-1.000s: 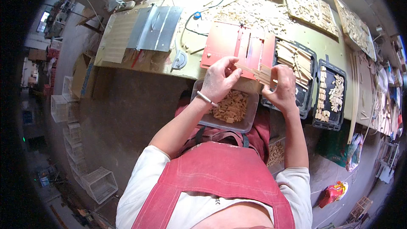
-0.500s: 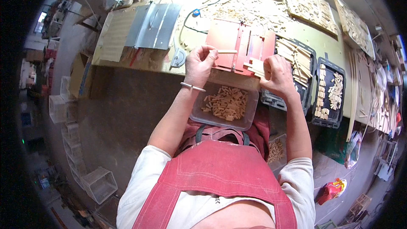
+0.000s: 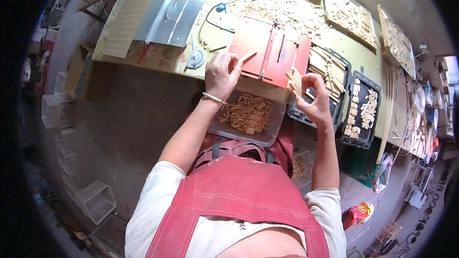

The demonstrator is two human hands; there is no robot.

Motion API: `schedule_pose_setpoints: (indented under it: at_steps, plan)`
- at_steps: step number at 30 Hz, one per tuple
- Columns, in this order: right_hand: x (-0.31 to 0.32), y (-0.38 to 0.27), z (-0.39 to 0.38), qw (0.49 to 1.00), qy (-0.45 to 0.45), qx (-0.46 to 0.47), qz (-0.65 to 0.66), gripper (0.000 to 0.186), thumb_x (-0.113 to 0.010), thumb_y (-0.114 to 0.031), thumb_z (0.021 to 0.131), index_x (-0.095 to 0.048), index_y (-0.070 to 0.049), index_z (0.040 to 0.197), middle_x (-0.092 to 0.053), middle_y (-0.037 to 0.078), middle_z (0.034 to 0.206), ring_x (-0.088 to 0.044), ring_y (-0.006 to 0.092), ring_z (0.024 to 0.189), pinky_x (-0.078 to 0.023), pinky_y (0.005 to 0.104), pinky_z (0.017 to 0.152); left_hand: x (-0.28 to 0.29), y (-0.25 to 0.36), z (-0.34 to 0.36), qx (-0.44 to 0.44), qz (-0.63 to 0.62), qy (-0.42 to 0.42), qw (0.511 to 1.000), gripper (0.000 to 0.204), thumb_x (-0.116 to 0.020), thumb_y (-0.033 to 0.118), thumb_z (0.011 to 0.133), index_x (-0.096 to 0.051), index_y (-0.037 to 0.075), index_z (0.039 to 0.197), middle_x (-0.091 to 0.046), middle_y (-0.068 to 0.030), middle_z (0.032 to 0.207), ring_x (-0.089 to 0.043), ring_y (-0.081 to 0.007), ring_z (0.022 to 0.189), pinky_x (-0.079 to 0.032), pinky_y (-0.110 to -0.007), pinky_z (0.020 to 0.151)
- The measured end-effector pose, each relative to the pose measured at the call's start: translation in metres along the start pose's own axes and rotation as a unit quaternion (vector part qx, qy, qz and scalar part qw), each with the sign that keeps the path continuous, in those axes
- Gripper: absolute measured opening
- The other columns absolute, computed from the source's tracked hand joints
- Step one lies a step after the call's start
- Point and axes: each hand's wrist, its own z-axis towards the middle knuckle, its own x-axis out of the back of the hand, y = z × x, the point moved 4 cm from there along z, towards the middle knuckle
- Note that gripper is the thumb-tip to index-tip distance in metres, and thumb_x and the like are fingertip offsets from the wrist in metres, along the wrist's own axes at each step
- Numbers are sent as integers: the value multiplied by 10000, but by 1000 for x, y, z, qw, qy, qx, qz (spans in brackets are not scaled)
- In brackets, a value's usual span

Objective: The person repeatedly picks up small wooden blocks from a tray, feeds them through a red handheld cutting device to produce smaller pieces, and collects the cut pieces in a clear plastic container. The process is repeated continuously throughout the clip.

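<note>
My left hand (image 3: 222,74), fingers closed, grips a short pale wood strip (image 3: 248,56) over the left part of a red saw table plate (image 3: 253,38), which has long slots. My right hand (image 3: 313,98) pinches several flat wood slats (image 3: 294,80) at the plate's right front corner. Below both hands a translucent plastic bin (image 3: 263,134) holds many small wood pieces (image 3: 248,117). Right of the plate are a black crate of long slats (image 3: 325,71) and a black tray (image 3: 359,138) with small blocks.
On the bench (image 3: 181,67) are a grey metal plate (image 3: 160,19), a protractor-like gauge (image 3: 195,58), a blue-tagged black cable, wood scraps and boards of pieces (image 3: 349,14). Long strips lean at the right. Clear crates (image 3: 95,198) and a red bag (image 3: 356,215) lie on the floor.
My left hand has moved left, separating one strip from the slats in my right hand. That strip now tilts upward to the right. The right hand has shifted slightly, turning its slats more upright.
</note>
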Motion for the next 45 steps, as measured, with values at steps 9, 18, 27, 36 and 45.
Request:
schedule_pose_setpoints:
  at_steps: [9,18,27,36,45]
  plan:
    - [-7,11,-15,995,8,-58,77,508,-794,-20,735,-618,-18,1211,-595,77,1109,-610,193,1042,-501,325,986,-5,-2,5,31,-8,-21,999,154,-820,122,889,-678,101,944,-647,-73,912,-661,-303,885,-516,-454,826]
    - [-4,-24,3,974,47,114,-189,536,-825,-41,691,-612,-26,1184,-625,175,1187,-604,381,1147,-522,461,1009,8,64,10,-2,-163,-100,982,156,-728,176,1016,-734,23,1049,-658,-94,938,-649,-206,823,-546,-349,700]
    - [-16,-9,30,965,-49,92,-239,521,-800,-117,729,-613,-51,1211,-604,164,1204,-591,371,1177,-483,476,1067,-30,65,11,-85,2,-135,987,114,-778,194,924,-758,98,984,-640,-141,990,-670,-380,1136,-517,-531,1007]
    - [-13,-6,34,960,-77,82,-258,385,-768,-144,792,-651,-69,1151,-609,130,1203,-580,351,1196,-467,471,1073,-38,60,18,-103,2,-179,979,100,-797,174,872,-730,114,914,-605,-124,1050,-663,-333,1027,-539,-486,890]
    - [-15,-1,37,955,-70,90,-274,392,-783,-206,805,-662,-65,1150,-611,138,1185,-581,351,1178,-463,471,1062,39,60,47,-42,-70,-95,992,109,-779,103,921,-709,41,977,-592,-63,921,-578,-176,760,-501,-325,703]
